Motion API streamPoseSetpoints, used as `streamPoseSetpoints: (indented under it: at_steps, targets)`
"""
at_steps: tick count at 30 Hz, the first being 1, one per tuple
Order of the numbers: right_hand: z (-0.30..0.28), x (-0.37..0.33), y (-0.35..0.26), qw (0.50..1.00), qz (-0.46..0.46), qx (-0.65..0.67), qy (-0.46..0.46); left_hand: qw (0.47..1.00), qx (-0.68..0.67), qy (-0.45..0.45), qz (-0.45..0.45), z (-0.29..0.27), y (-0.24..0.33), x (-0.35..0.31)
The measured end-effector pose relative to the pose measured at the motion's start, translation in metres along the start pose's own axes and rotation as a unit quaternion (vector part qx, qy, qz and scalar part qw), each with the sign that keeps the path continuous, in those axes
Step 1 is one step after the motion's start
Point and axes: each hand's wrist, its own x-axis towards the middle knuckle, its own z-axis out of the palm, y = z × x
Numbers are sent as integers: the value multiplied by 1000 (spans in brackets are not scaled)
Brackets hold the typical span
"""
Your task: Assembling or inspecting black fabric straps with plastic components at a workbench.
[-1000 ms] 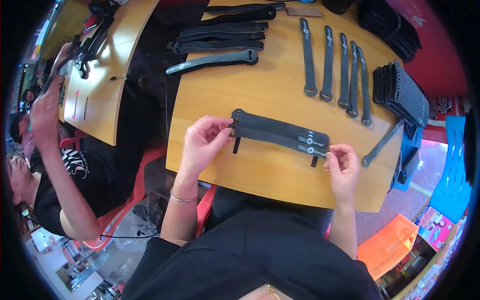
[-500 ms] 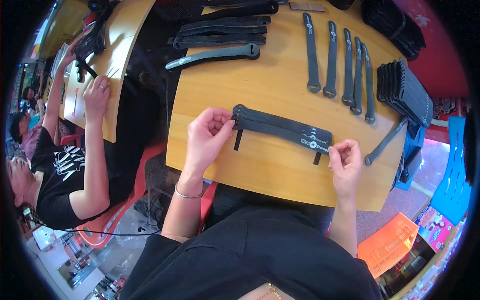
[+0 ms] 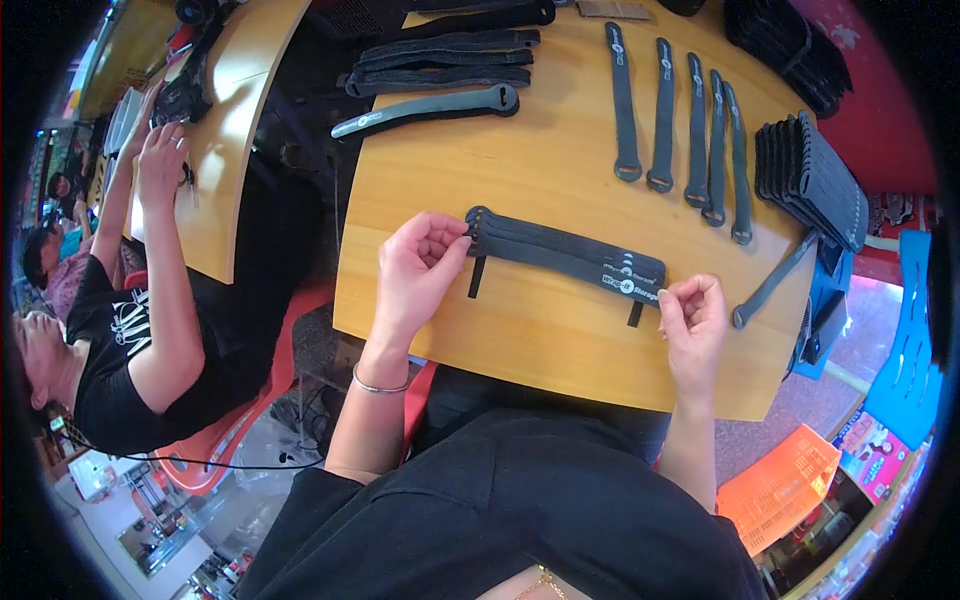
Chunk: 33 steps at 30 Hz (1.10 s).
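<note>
Your left hand (image 3: pixel 418 268) pinches one end of a stack of dark straps (image 3: pixel 562 256) and your right hand (image 3: pixel 692 318) seems to grasp the other, though its fingertips are hard to see. The stack lies flat near the worktop's (image 3: pixel 560 330) near edge.

Beyond the left hand (image 3: pixel 418 268), a co-worker's face is cut by the fisheye rim. Past the right hand (image 3: pixel 693 318), a dark strap stack (image 3: pixel 790 45) runs off the top edge; under that hand, the strap bundle's (image 3: pixel 565 255) end is covered.
</note>
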Motion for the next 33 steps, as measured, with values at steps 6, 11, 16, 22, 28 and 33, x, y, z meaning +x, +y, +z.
streamPoseSetpoints:
  at_steps: [6, 11, 16, 22, 28, 33]
  targets:
    - [0, 0, 0, 1000, 4, 9, 0, 1000, 10, 7, -4, 1, -1, 1]
    - [0, 0, 0, 1000, 4, 5, -1, 1000, 5, 10, 0, 2, -2, 1]
    - [0, 1, 1, 1000, 4, 3, 3, 1000, 7, 11, -5, 2, -1, 2]
    - [1, 3, -1, 1000, 1, 9, 6, 1000, 2, 17, -4, 2, 1, 1]
    - [0, 2, 3, 1000, 17, 3, 10, 1000, -1, 24, -3, 4, -2, 1]
    - [2, 1, -1, 1000, 16, -14, 16, 1000, 17, 25, -7, 4, 4, 0]
